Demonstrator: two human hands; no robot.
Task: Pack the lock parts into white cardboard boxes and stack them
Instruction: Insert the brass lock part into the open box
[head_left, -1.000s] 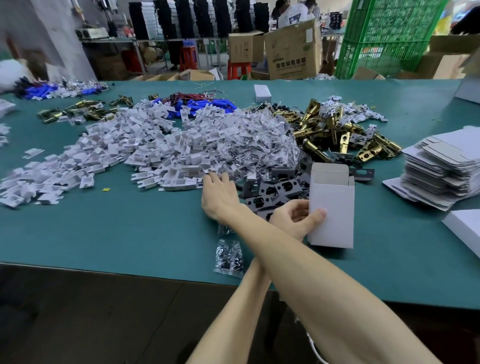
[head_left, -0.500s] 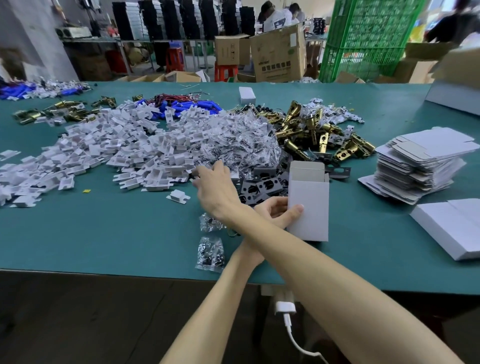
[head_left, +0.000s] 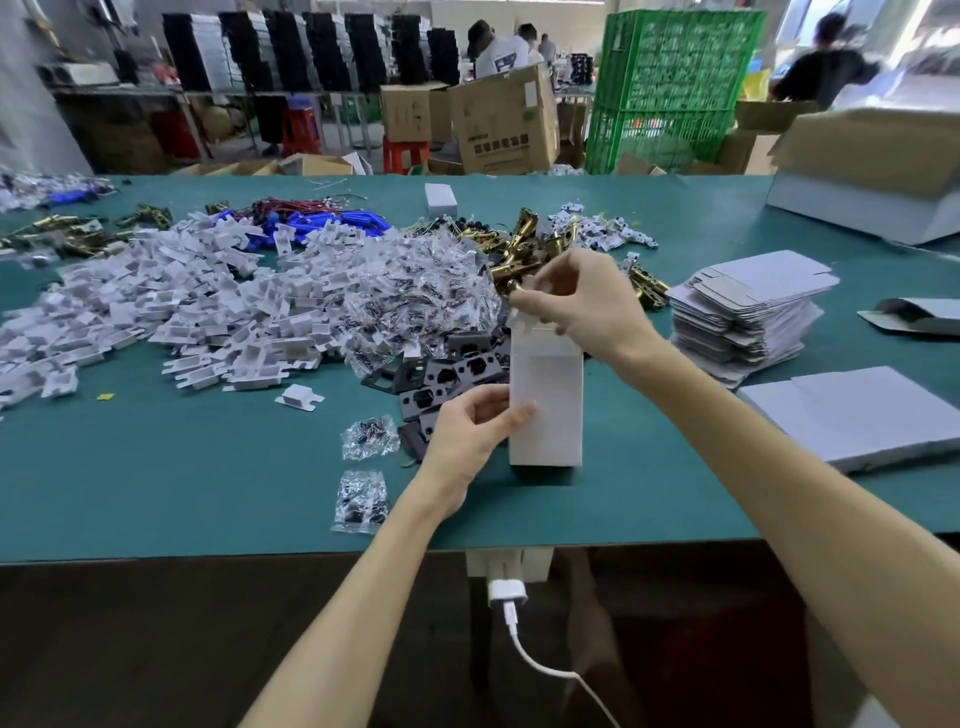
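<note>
A white cardboard box (head_left: 546, 405) stands upright on the green table (head_left: 208, 483), its top flaps open. My left hand (head_left: 470, 431) grips its lower left side, thumb on the front face. Over the box mouth my right hand (head_left: 576, 301) pinches a small white plastic part (head_left: 537, 283). Behind the box lie black plates (head_left: 441, 379), a heap of clear screw bags (head_left: 415, 291), white plastic parts (head_left: 182, 312) and brass latches (head_left: 524, 244).
Two screw bags (head_left: 362, 501) and one white part (head_left: 300, 399) lie loose at the left of the box. Flat box blanks (head_left: 748, 312) are stacked at the right, with folded white boxes (head_left: 852, 415) nearer me. A charger cable (head_left: 511, 603) hangs below the table edge.
My right hand left the white parts pile at the left and rose over the box with a white part. My arms uncrossed. The left hand still holds the box.
</note>
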